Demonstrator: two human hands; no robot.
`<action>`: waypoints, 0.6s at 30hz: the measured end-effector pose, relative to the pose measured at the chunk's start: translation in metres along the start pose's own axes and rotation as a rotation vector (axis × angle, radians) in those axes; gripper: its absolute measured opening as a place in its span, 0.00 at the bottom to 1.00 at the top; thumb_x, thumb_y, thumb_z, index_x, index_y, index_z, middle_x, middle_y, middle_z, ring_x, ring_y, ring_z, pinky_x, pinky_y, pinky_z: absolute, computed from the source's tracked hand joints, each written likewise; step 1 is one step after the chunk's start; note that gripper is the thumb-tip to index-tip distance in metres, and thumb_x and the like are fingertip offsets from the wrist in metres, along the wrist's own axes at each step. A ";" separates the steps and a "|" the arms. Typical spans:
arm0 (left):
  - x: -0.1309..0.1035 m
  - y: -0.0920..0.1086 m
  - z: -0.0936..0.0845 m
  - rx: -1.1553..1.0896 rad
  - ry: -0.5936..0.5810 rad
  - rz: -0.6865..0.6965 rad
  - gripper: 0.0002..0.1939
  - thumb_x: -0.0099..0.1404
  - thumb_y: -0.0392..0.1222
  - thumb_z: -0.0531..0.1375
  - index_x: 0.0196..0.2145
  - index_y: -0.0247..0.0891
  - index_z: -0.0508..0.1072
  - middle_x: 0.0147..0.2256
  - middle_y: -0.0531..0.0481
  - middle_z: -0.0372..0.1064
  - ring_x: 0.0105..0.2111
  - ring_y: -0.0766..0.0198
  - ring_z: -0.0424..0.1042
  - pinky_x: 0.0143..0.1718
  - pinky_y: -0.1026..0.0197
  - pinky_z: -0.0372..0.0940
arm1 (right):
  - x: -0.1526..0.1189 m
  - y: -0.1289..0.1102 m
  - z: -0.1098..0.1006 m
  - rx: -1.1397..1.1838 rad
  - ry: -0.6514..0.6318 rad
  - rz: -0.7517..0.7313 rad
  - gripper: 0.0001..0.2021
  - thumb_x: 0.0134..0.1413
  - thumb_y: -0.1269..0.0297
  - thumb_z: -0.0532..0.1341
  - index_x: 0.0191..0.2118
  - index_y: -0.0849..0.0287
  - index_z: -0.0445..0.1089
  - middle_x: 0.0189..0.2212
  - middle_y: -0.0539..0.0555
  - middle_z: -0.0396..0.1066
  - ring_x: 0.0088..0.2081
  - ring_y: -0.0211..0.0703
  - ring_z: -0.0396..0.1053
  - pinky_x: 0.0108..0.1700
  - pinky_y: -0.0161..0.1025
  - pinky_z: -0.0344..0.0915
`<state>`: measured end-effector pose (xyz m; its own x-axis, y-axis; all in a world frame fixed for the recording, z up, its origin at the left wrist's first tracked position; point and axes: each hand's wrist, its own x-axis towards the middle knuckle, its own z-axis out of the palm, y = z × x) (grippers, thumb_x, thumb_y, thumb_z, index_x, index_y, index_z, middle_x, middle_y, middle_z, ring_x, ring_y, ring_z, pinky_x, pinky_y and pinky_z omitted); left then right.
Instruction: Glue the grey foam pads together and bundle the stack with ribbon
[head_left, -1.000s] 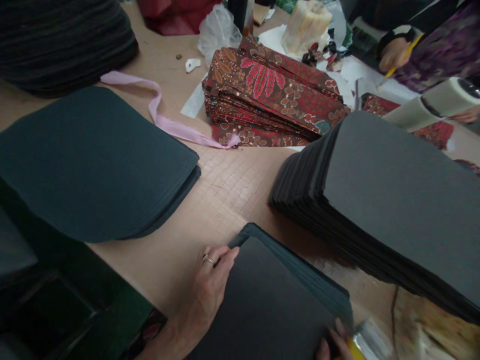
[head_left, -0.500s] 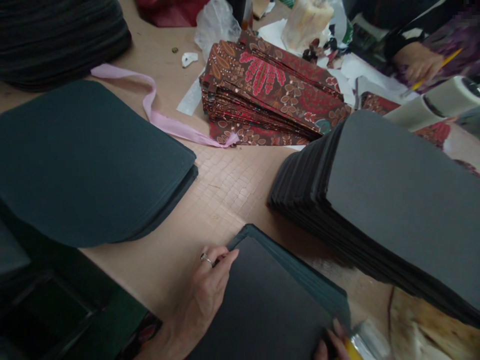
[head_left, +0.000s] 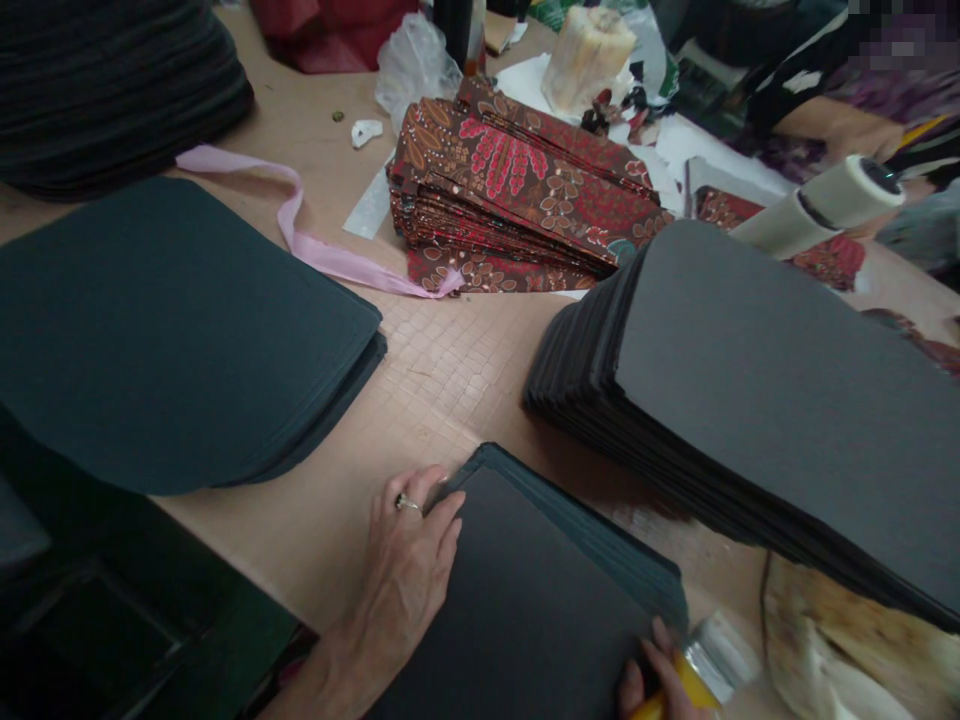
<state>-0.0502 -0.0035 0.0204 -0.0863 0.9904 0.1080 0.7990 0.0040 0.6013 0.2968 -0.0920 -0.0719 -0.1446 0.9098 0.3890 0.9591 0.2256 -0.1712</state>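
Observation:
A dark, flat panel (head_left: 517, 600) with a rounded corner lies at the table's front, over a small stack of dark green panels (head_left: 600, 550) fanned out along its right edge. My left hand (head_left: 409, 560), wearing a ring, holds the panel's upper left edge, fingertips on its face. At the lower right, my right hand (head_left: 660, 680) closes round the yellow handle of a flat paintbrush (head_left: 712, 655), with fingertips at the panel's right edge. The brush's metal band and pale bristles point up and right. The frame's bottom cuts off part of this hand.
Tall stacks of dark panels stand right (head_left: 780, 400) and left (head_left: 180, 330), with another dark pile (head_left: 112, 90) behind. Patterned fabric pieces (head_left: 525, 190), a pink ribbon (head_left: 322, 255) and a white roller (head_left: 825, 205) lie beyond. A stained cloth (head_left: 832, 630) is near the brush. Another person's hand (head_left: 862, 130) holds a yellow stick.
My left hand has shifted slightly, its fingers lying more over the panel's edge. The brush in my right hand shows more fully. The view has moved a little; the other person's hand has moved right.

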 end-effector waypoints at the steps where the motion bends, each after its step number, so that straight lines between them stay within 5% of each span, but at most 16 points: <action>1: -0.001 0.008 -0.001 0.018 -0.020 0.063 0.15 0.64 0.30 0.51 0.44 0.38 0.71 0.50 0.43 0.64 0.50 0.54 0.61 0.47 0.49 0.65 | 0.002 -0.001 -0.001 -0.003 0.005 0.014 0.15 0.56 0.52 0.52 0.32 0.59 0.68 0.34 0.61 0.73 0.38 0.54 0.72 0.37 0.47 0.68; 5: -0.010 0.040 0.016 -0.009 -0.259 0.464 0.22 0.64 0.30 0.48 0.55 0.39 0.64 0.59 0.50 0.57 0.61 0.55 0.49 0.59 0.49 0.52 | 0.017 -0.022 -0.005 -0.023 -0.031 0.033 0.16 0.59 0.54 0.51 0.34 0.61 0.69 0.39 0.64 0.73 0.42 0.56 0.72 0.38 0.48 0.68; 7: -0.014 0.048 0.031 0.026 -0.366 0.533 0.24 0.65 0.32 0.48 0.59 0.41 0.58 0.61 0.54 0.53 0.62 0.55 0.46 0.61 0.48 0.47 | 0.027 -0.042 -0.006 -0.028 -0.036 0.025 0.15 0.58 0.54 0.53 0.36 0.61 0.70 0.43 0.64 0.72 0.44 0.56 0.71 0.39 0.48 0.68; 13: -0.010 0.044 0.045 0.156 -0.443 0.467 0.27 0.65 0.46 0.51 0.60 0.38 0.55 0.63 0.44 0.50 0.64 0.52 0.43 0.62 0.44 0.44 | 0.053 -0.088 -0.003 0.144 -0.081 -0.026 0.11 0.58 0.62 0.55 0.45 0.58 0.66 0.51 0.62 0.67 0.51 0.50 0.66 0.45 0.47 0.68; 18: -0.006 0.032 0.045 0.326 -0.267 0.321 0.37 0.61 0.55 0.55 0.60 0.27 0.55 0.62 0.31 0.47 0.63 0.44 0.44 0.60 0.41 0.46 | 0.041 -0.052 -0.015 0.127 -0.006 0.182 0.16 0.58 0.56 0.54 0.46 0.62 0.65 0.51 0.64 0.67 0.50 0.54 0.67 0.45 0.50 0.67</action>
<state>0.0030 -0.0034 0.0035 0.3140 0.9493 0.0151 0.9074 -0.3047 0.2896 0.2442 -0.0719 -0.0337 0.0259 0.9415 0.3361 0.9313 0.0995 -0.3504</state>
